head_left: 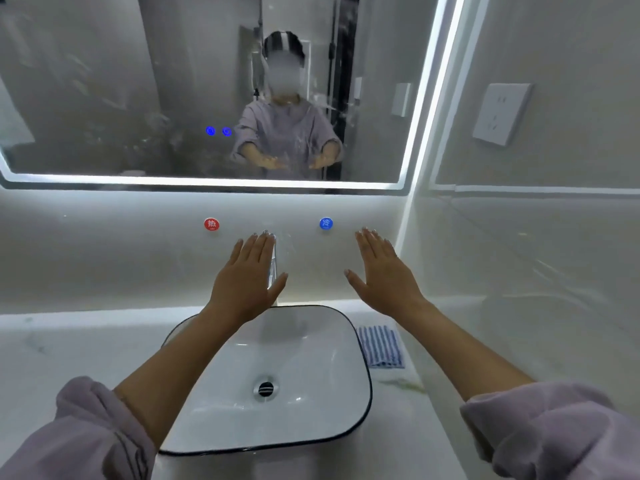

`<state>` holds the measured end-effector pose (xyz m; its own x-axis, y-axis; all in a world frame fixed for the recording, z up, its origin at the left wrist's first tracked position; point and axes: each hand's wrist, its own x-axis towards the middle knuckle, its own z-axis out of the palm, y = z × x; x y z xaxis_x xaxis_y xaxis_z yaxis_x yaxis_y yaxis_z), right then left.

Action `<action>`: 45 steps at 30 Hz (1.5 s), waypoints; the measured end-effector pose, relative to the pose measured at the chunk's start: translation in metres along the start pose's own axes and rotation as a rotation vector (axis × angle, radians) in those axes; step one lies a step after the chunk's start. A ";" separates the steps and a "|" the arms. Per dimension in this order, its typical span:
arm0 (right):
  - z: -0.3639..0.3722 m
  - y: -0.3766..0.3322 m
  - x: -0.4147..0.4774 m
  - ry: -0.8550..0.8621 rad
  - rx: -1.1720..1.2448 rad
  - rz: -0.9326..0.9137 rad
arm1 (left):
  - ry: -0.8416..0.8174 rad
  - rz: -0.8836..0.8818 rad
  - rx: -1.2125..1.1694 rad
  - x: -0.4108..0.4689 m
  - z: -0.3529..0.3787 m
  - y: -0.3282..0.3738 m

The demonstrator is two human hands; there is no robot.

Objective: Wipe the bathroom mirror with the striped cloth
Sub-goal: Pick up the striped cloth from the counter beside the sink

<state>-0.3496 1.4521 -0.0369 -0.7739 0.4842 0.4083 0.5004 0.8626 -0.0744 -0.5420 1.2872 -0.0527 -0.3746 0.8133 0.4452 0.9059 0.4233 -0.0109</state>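
The bathroom mirror (104,81) fills the upper part of the head view, with a lit edge and smears and streaks across its glass. A folded blue-and-white striped cloth (381,346) lies on the counter just right of the basin. My left hand (247,277) is held flat above the basin's back edge, fingers apart, holding nothing. My right hand (382,271) hovers the same way above and slightly behind the cloth, not touching it. Both palms face down and away from me.
A white basin (360,393) with a dark rim sits on the pale counter (62,348). A tap (273,268) stands partly hidden behind my left hand. Red (211,224) and blue (326,223) buttons are on the wall. A socket (502,112) is on the right wall.
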 end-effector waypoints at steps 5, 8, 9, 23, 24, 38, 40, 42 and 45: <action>0.017 0.023 0.035 -0.004 0.039 -0.060 | -0.006 -0.052 0.037 0.026 0.015 0.007; 0.026 0.024 0.046 -0.020 0.071 -0.087 | -0.019 -0.078 0.052 0.033 0.021 0.004; 0.030 0.025 0.048 -0.023 0.075 -0.096 | -0.016 -0.087 0.055 0.036 0.023 0.002; 0.072 0.049 0.057 -0.051 0.142 0.045 | -0.113 -0.098 -0.065 0.061 0.067 0.003; 0.076 0.052 0.055 -0.061 0.145 0.056 | -0.124 -0.098 -0.076 0.062 0.073 0.005; 0.153 0.134 0.020 -0.251 0.227 0.325 | -0.394 -0.010 -0.285 0.094 0.184 0.082; 0.166 0.146 0.014 -0.288 0.253 0.374 | -0.446 -0.012 -0.308 0.098 0.199 0.094; 0.179 0.157 0.007 -0.320 0.280 0.427 | -0.477 0.000 -0.324 0.100 0.215 0.105; 0.202 0.166 -0.003 -0.360 0.355 0.534 | -0.546 0.004 -0.363 0.102 0.236 0.121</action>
<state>-0.3427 1.6240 -0.2338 -0.5702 0.8171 -0.0852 0.7360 0.4621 -0.4947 -0.5169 1.5160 -0.2199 -0.3310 0.9407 -0.0737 0.8806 0.3360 0.3340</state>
